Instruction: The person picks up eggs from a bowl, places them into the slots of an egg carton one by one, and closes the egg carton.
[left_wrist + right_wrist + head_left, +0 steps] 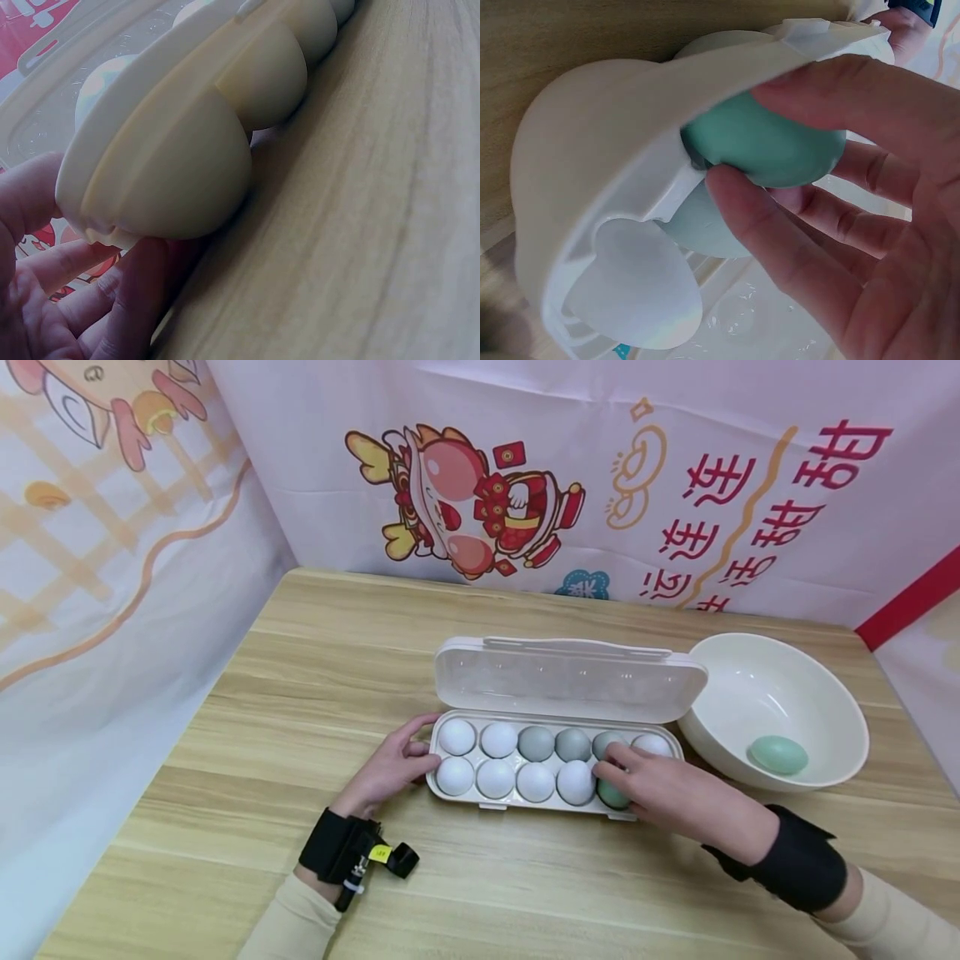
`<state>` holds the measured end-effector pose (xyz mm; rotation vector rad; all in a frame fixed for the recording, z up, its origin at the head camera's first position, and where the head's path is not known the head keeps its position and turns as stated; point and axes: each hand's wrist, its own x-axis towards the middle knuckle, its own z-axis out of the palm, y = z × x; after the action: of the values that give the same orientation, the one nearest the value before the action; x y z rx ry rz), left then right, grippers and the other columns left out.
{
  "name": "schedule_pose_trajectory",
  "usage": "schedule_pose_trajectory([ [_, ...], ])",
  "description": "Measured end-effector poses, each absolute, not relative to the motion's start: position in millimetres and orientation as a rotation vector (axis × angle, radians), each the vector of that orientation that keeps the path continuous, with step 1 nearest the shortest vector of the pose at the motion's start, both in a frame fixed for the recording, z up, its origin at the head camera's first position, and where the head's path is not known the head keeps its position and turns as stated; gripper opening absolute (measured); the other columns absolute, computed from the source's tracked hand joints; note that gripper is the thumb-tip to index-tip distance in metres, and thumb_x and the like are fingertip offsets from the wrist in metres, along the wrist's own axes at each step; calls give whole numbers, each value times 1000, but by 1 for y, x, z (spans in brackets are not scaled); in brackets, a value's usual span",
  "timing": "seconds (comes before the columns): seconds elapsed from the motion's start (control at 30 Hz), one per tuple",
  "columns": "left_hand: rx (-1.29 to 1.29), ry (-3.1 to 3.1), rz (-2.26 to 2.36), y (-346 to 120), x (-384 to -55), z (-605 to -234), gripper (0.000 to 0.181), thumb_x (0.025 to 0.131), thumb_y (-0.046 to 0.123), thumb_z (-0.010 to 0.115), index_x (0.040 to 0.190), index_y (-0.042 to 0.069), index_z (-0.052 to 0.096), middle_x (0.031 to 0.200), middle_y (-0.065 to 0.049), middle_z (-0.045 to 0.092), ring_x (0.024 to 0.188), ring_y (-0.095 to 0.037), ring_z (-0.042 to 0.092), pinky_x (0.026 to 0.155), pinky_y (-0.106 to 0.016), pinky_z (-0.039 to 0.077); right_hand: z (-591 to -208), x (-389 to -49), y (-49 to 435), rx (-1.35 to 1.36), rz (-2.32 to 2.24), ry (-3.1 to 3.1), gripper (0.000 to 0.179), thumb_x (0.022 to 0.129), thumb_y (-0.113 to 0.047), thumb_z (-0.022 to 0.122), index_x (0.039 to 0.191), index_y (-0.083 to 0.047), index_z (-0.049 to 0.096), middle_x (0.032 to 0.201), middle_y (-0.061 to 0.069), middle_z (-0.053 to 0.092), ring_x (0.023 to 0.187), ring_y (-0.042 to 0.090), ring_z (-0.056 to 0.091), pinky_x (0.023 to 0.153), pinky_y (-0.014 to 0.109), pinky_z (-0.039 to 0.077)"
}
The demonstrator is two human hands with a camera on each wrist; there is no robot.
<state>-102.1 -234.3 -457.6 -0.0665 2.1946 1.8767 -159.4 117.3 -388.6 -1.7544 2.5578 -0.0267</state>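
Note:
A plastic egg box (555, 724) lies with its lid (570, 681) raised toward the back. White eggs (456, 737) and pale grey-green eggs (536, 743) sit in its two rows. My left hand (390, 767) holds the box's left end, thumb at the rim and other fingers low against the end cup (187, 172). Over the right part of the box, my right hand (660, 785) pinches a green egg (765, 142) between thumb and fingers. That egg sits partly inside a front-row cup. Part of the box's right end is hidden under this hand.
A large white bowl (847, 718) stands right of the box, close to its lid, with one green egg (780, 754) inside. The wooden table (315, 660) meets printed cloth (315, 460) at its back edge.

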Motion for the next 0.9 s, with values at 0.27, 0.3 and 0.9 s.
schedule_pose_trajectory([
  [0.27, -57, 2187, 1881, -234, -103, -458, 60, 85, 3, 57, 140, 10, 33, 95, -27, 65, 76, -20, 62, 66, -28, 49, -385, -158, 117, -1721, 16, 2577, 44, 64, -7, 78, 102, -8, 55, 92, 5, 49, 66, 15, 49, 47, 26, 48],
  [0.3, -57, 2188, 1879, -234, -103, -458, 60, 85, 4, 57, 140, 10, 33, 95, -27, 65, 76, -20, 62, 67, -28, 49, -385, -158, 117, -1722, 16, 2578, 45, 64, -7, 78, 103, -8, 56, 92, 5, 50, 67, 16, 49, 48, 27, 48],
  [0.9, -80, 2192, 1885, -234, -101, -455, 60, 84, 2, 56, 139, 13, 35, 97, -27, 65, 78, -21, 63, 68, -29, 50, -372, -165, 125, -1653, -17, 2619, 47, 65, -12, 79, 108, -8, 60, 92, 5, 56, 79, 19, 55, 58, 33, 53],
])
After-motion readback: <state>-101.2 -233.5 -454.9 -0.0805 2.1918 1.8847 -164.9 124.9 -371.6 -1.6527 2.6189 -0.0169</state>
